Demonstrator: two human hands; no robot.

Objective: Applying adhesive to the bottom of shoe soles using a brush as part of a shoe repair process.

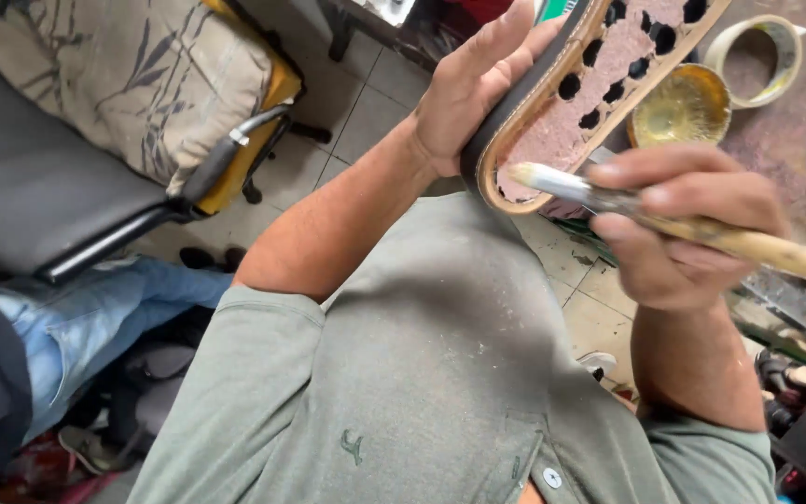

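Nearest the camera: grey-green shirt (pixel 440 373) of the person, with a button (pixel 552 478) at the lower edge; both bare forearms rise from its short sleeves.

Left hand (pixel 473 89): closed around the edge of a shoe sole (pixel 599 84), fingers laid along the black outer side, thumb side toward the wrist. Sole is held up and tilted, inner face toward the camera. Inner face is pinkish-brown with rows of dark oval holes, bordered by a tan rim. Heel-end curve sits lowest, just above the shirt.

Right hand (pixel 683 233): gripped on a brush (pixel 646 210) with a pale wooden handle that runs off to the right. Whitish bristle tip touches the tan rim at the lower curve of the sole.

Beyond the sole: a round open tin (pixel 681 107) with yellow contents, and just beside it a roll of tape (pixel 757 51), both on a brownish surface.

Left of frame: black chair (pixel 39 196) with a patterned cushion (pixel 142 75), on a tiled floor (pixel 356 112). Another person's jeans (pixel 95 313) show at lower left.
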